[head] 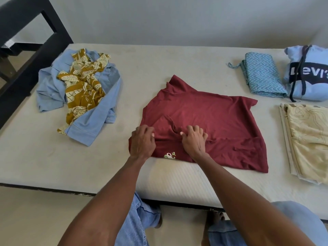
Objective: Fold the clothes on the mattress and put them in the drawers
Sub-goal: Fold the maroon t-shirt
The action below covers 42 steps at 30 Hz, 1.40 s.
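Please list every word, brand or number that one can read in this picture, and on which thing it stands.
"Levi's", white letters on a dark band, on the folded light blue hoodie; the last letter is cut by the frame edge.
Small print on the maroon T-shirt, near its front edge: too small to read.

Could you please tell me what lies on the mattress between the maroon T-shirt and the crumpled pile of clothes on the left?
Nothing: the head view shows only bare mattress between the maroon T-shirt and the crumpled pile.

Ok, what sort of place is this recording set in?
Most likely a bedroom: a bare mattress on a dark frame against a plain wall, with clothes laid out on it, such as the maroon shirt being folded.
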Available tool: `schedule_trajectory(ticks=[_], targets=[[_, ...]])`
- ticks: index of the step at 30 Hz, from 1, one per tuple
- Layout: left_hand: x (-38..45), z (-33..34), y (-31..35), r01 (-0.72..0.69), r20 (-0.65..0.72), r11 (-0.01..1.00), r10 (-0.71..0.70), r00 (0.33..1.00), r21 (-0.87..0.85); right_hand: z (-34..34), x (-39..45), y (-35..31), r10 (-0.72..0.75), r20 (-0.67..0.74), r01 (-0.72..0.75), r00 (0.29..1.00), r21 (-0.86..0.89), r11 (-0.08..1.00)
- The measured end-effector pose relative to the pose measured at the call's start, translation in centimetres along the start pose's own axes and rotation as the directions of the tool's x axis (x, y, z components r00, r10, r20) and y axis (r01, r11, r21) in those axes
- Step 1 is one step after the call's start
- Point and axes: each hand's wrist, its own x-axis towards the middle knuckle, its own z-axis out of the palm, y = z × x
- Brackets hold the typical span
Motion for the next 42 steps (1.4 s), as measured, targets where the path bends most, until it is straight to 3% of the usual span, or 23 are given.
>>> schedule_trajectory(ticks=[2,4,8,11,13,15,16,18,23,26,31,33,38,42], targets=[[0.0,1.0,0.3,-0.062,0.106,0.997,0.056,0.993,0.054,0.5,0.8,0.1,0.021,0.077,-0.017,0.997,-0.044,0.999],[-0.3,1.8,0.2,0.033,0.188,0.991,-0.057,0.98,0.129,0.7,1.2,0.3,0.138,0.032,-0.136,0.99,-0.067,0.988],[0.6,2.4,0.8,0.079,0.105,0.963,-0.11,0.988,0.259,0.6,1.5,-0.2,0.438,-0.062,-0.433,0.897,0.085,0.898],[2.9,1.7,1.8,0.214,0.018,0.971,-0.217,0.976,0.108,0.0,1.7,-0.3,0.355,-0.167,-0.335,0.92,0.138,0.932],[5.6,1.1,2.1,0.371,0.139,0.914,-0.351,0.926,-0.163,-0.2,2.3,-0.2,0.308,-0.093,-0.277,0.947,0.249,0.928],[8.1,0.7,2.4,0.553,0.397,0.741,-0.409,0.821,-0.38,-0.3,2.9,-0.6,0.342,0.073,-0.339,0.937,0.435,0.834],[9.0,0.7,2.5,0.603,0.495,0.694,-0.393,0.775,-0.393,-0.3,3.2,-0.6,0.335,0.135,-0.356,0.932,0.501,0.789],[9.9,0.7,2.7,0.634,0.628,0.701,-0.34,0.7,-0.328,-0.2,3.6,-0.9,0.315,0.227,-0.388,0.922,0.568,0.726],[10.1,1.2,2.2,0.658,0.746,0.694,-0.264,0.612,-0.294,-0.2,4.0,-0.7,0.399,0.353,-0.532,0.846,0.614,0.583],[9.7,0.7,2.2,0.715,0.738,0.561,-0.251,0.626,-0.416,-0.4,3.8,-0.4,0.362,0.437,-0.565,0.823,0.69,0.452],[8.8,-1.0,2.0,0.756,0.675,0.181,-0.354,0.647,-0.63,-1.5,2.1,-0.3,0.35,0.365,-0.469,0.863,0.837,0.283],[7.7,-1.5,1.6,0.766,0.669,0.168,-0.394,0.629,-0.621,-1.4,0.9,-0.2,0.358,0.332,-0.454,0.873,0.821,0.346],[3.8,-1.4,0.0,0.815,0.679,0.243,-0.458,0.574,-0.526,-0.8,-2.2,0.3,0.346,0.337,-0.481,0.876,0.552,0.681],[2.4,-1.3,-0.6,0.786,0.549,0.273,-0.59,0.592,-0.554,-1.2,-3.7,-0.3,0.37,0.195,-0.418,0.908,0.473,0.776]])
